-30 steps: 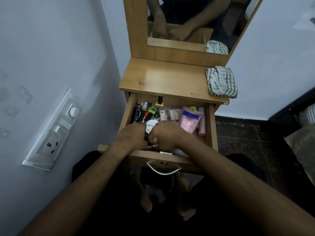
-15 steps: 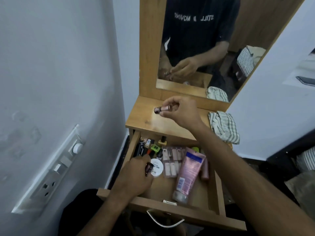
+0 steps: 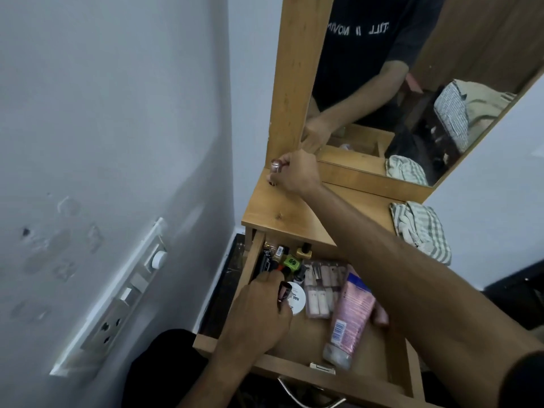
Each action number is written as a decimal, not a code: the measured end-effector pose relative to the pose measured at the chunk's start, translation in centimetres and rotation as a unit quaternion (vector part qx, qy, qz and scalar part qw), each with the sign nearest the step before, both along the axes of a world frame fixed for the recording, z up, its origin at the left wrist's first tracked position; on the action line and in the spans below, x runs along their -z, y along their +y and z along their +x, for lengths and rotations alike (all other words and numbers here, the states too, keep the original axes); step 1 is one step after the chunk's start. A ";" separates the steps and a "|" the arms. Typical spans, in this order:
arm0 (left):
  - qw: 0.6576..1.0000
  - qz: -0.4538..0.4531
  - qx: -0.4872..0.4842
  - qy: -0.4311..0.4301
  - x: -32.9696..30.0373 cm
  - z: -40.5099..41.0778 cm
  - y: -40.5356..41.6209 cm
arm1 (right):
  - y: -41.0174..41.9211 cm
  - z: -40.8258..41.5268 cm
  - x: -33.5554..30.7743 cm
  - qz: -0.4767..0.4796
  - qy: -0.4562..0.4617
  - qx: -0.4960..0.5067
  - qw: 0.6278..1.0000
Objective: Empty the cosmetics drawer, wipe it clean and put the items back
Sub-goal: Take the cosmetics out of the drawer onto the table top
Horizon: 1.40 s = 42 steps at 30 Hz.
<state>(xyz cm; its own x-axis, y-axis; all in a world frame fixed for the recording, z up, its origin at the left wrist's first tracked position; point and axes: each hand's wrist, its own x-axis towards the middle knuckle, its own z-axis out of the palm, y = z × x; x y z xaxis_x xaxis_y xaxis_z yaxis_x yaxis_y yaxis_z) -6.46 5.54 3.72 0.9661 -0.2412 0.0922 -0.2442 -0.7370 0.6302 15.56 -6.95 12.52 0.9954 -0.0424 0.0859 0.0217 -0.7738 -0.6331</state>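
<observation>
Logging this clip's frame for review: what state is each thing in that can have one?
drawer: pulled open, still holding cosmetics
right hand: grips a small pink tube, standing it at the tabletop's back left corner
left hand: inside the drawer, holds a dark tube
pink squeeze tube: lying flat in the drawer, cap toward the front
striped cloth: crumpled on the tabletop, unused

Dim, bluish indoor light, soft shadows, perhaps slight blur, wide-angle bending at edges.
</observation>
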 end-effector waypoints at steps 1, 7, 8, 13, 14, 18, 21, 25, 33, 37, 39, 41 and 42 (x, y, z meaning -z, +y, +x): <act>1.000 -0.003 -0.002 0.000 0.1 0.0 0.0 | 0.0 -0.1 0.3 0.006 -0.004 0.005 1.000; 1.000 -0.028 -0.003 -0.004 0.4 0.1 -0.1 | -0.6 -0.6 2.2 0.013 -0.019 0.020 1.000; 0.999 -0.034 -0.006 -0.009 0.4 0.1 -0.1 | -0.6 -0.6 2.4 0.019 -0.021 0.022 0.999; 0.991 -0.121 -0.047 -0.035 -0.9 -0.2 0.0 | -0.8 -1.4 2.1 0.054 -0.006 0.031 0.998; 0.985 -0.156 -0.063 -0.033 -1.3 0.0 0.1 | -1.1 -1.7 2.2 0.090 0.001 0.038 0.995; 0.950 -0.270 -0.146 -0.057 -3.6 2.4 0.6 | -2.8 -3.6 3.8 0.188 -0.021 0.051 0.981; 0.918 -0.344 -0.174 -0.094 -6.0 6.1 0.3 | -3.6 -5.5 4.9 0.212 -0.047 0.042 0.975; 0.920 -0.319 -0.176 -0.143 -6.6 12.5 -0.3 | -4.3 -6.7 5.3 0.243 -0.043 0.018 0.969; 0.941 -0.245 -0.184 -0.143 -4.7 18.5 -2.0 | -4.4 -6.9 5.3 0.280 -0.040 0.013 0.959; 0.938 -0.244 -0.203 -0.139 -4.2 19.1 -2.3 | -4.5 -6.8 5.5 0.279 -0.040 0.008 0.959; 0.937 -0.246 -0.205 -0.142 -4.0 19.2 -2.3 | -4.5 -6.7 5.6 0.279 -0.040 0.009 0.959; 0.938 -0.242 -0.201 -0.145 -3.9 19.1 -2.3 | -4.6 -6.7 5.7 0.278 -0.041 0.010 0.960; 0.939 -0.240 -0.197 -0.147 -3.9 19.1 -2.3 | -4.5 -6.7 5.7 0.275 -0.041 0.008 0.961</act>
